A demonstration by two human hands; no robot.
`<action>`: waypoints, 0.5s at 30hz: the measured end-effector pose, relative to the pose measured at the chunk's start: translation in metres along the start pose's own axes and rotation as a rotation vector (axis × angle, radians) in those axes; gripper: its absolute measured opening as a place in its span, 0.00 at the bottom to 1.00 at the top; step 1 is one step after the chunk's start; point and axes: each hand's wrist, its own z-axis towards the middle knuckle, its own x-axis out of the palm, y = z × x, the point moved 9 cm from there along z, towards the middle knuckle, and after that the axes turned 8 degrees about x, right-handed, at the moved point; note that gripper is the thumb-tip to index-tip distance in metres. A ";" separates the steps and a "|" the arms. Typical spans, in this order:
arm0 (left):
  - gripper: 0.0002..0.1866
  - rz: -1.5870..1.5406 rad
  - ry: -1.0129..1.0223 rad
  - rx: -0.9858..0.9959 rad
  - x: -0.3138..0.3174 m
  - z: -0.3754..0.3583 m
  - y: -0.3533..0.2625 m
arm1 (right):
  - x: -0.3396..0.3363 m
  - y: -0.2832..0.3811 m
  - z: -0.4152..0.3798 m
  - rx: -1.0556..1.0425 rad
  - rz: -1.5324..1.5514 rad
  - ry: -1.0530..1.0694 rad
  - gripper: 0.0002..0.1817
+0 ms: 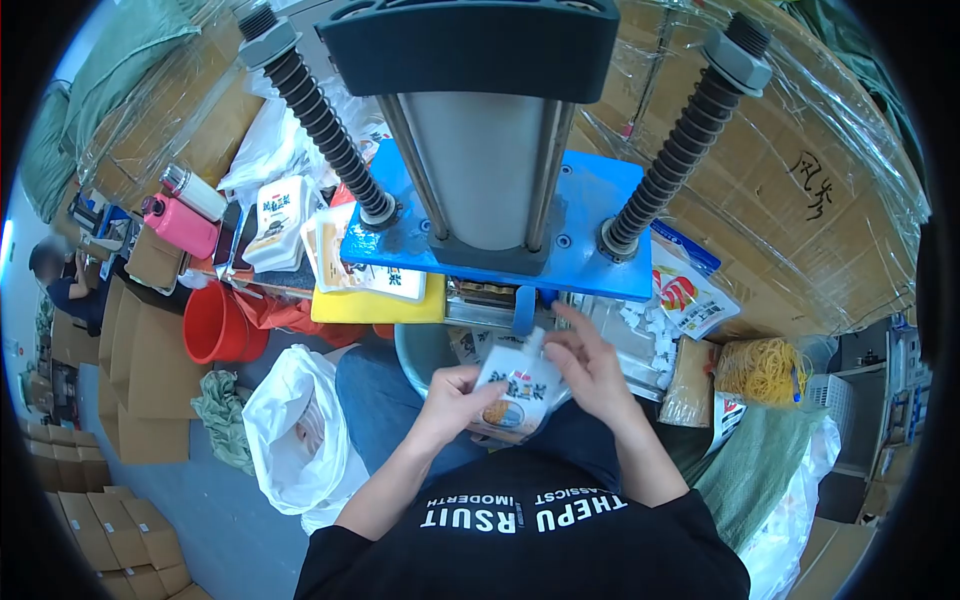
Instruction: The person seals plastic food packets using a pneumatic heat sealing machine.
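A white spouted pouch (518, 390) with dark lettering and a bowl picture is held in front of my lap, tilted, its spout pointing up. My left hand (455, 402) is closed on its left edge, thumb across the front. Beside the spout is my right hand (592, 372), fingers apart and the index finger stretched toward the machine; whether its fingertips touch the pouch is not clear. Just beyond my hands stands a press with a blue plate (600, 205), a grey cylinder (470, 165) and two spring-wrapped rods. Below the pouch a pale green basin (412, 350) is partly hidden.
Stacked printed pouches (280, 225) lie left of the press, some on a yellow block (375, 308). A red bucket (215, 325) and a white bag (295, 420) are at left. Rubber bands (757, 370) and large cartons (770, 180) are at right. Another person (75, 280) sits far left.
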 end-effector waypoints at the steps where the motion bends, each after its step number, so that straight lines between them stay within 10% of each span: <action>1: 0.08 -0.051 -0.062 0.001 -0.004 0.004 -0.003 | -0.012 0.007 0.003 0.018 -0.060 -0.044 0.24; 8: 0.08 -0.297 -0.261 -0.032 -0.031 0.053 0.001 | -0.083 0.021 -0.006 -0.137 -0.763 -0.380 0.15; 15: 0.09 -0.165 -0.167 -0.063 -0.039 0.057 -0.005 | -0.083 -0.003 -0.001 -0.193 -0.661 -0.419 0.13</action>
